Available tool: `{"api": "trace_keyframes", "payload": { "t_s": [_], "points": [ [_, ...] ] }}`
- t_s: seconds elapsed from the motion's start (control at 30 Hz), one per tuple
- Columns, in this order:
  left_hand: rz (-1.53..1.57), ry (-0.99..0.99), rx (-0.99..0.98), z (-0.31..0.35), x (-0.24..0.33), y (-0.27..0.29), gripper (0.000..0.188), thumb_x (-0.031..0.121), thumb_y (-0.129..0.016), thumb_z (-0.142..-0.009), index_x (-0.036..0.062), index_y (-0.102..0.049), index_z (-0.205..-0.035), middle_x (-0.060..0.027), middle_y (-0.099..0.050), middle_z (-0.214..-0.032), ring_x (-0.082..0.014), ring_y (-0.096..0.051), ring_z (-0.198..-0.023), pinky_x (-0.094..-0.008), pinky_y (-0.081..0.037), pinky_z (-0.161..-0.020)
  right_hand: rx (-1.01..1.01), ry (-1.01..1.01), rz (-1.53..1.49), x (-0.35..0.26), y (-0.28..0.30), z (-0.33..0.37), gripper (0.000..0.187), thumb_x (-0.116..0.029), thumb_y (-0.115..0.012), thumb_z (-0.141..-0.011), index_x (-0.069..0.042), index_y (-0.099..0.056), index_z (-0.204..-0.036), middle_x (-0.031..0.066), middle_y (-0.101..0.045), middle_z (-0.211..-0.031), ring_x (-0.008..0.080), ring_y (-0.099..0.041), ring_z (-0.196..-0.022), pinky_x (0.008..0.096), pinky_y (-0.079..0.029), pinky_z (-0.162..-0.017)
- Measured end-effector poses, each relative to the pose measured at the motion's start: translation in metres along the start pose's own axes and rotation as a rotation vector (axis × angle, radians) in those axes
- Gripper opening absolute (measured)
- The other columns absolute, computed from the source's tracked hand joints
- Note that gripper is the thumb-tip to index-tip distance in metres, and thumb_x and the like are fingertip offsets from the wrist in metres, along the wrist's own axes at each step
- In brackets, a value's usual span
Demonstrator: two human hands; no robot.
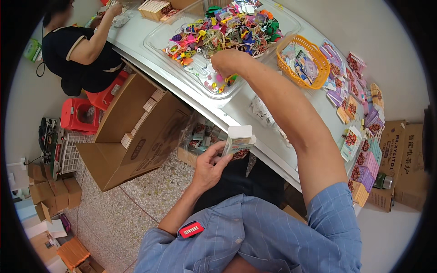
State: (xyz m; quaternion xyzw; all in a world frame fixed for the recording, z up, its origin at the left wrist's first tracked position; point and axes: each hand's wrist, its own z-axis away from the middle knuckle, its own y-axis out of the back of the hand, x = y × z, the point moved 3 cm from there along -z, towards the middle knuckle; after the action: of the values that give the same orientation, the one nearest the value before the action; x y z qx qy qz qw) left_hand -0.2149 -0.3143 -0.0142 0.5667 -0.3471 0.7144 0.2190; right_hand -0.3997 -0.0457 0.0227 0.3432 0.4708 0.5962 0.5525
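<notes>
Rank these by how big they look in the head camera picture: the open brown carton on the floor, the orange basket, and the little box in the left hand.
1. open brown carton, clearly largest
2. orange basket
3. small box in the left hand, smallest, though it sits nearer the camera than the basket

The right hand [230, 61] is down in the clear tray [157, 43], hemmed by the toy heap [227, 29] from 10 to 2 o'clock and the orange basket [302, 61] at 3. Bare tabletop [239, 107] lies open at 6 o'clock. Below the table, the left hand [209, 168] with its small box [240, 141] has free floor [136, 200] at 8 o'clock, but the open carton [132, 132] blocks 9 to 10.
</notes>
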Motion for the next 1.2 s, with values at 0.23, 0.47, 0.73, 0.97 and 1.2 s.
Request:
{"api": "trace_keyframes", "payload": {
  "t_s": [0.23,0.47,0.73,0.97,1.2],
  "points": [
    [0.047,0.036,-0.04,-0.004,0.002,-0.002,0.038,-0.002,-0.062,-0.096,-0.0036,-0.053,-0.133,-0.0126,-0.063,-0.125,-0.0173,-0.061,-0.115,-0.0299,-0.053,-0.096,0.414,0.191,-0.564,0.021,0.018,0.005,0.022,-0.014,-0.059,-0.083,0.002,-0.066,-0.097,0.0138,-0.068,-0.082,0.0244,-0.065,-0.069,0.0392,-0.052,-0.064],
    [0.035,0.005,0.005,0.003,0.001,0.005,0.039,-0.002,-0.062,-0.096,-0.0031,-0.054,-0.134,-0.0132,-0.066,-0.118,-0.0133,-0.064,-0.104,-0.0236,-0.054,-0.085,0.184,-0.03,-0.321,0.039,0.019,-0.015,0.031,-0.025,-0.049,-0.093,0.003,-0.063,-0.101,0.0178,-0.066,-0.087,0.0275,-0.065,-0.078,0.0401,-0.05,-0.069],
    [0.053,0.063,-0.017,0.002,-0.003,0.007,0.038,-0.003,-0.062,-0.096,-0.0037,-0.054,-0.133,-0.0125,-0.063,-0.125,-0.0177,-0.061,-0.115,-0.0307,-0.053,-0.098,0.006,-0.197,-0.121,0.055,0.001,-0.009,0.03,-0.022,-0.06,-0.084,0.004,-0.073,-0.09,0.0241,-0.071,-0.093,0.0387,-0.07,-0.086,0.0439,-0.055,-0.077],
    [0.081,0.064,0.024,0.007,-0.004,0.014,0.038,-0.003,-0.062,-0.096,-0.0038,-0.053,-0.133,-0.0119,-0.062,-0.125,-0.0175,-0.06,-0.116,-0.0302,-0.052,-0.099,-0.016,-0.185,0.07,-0.019,0.026,0.0,0.017,-0.008,-0.072,-0.073,0.002,-0.076,-0.086,0.0166,-0.075,-0.09,0.0296,-0.074,-0.088,0.0413,-0.058,-0.071],
    [0.08,-0.016,0.076,0.003,-0.002,0.017,0.038,-0.003,-0.061,-0.096,-0.0036,-0.053,-0.134,-0.0125,-0.065,-0.121,-0.0148,-0.063,-0.109,-0.0253,-0.054,-0.09,-0.153,-0.291,0.107,-0.007,0.004,-0.023,0.037,-0.014,-0.075,-0.073,-0.009,-0.075,-0.11,0.0101,-0.073,-0.117,0.0279,-0.074,-0.093,0.047,-0.058,-0.069]
  ]
}}
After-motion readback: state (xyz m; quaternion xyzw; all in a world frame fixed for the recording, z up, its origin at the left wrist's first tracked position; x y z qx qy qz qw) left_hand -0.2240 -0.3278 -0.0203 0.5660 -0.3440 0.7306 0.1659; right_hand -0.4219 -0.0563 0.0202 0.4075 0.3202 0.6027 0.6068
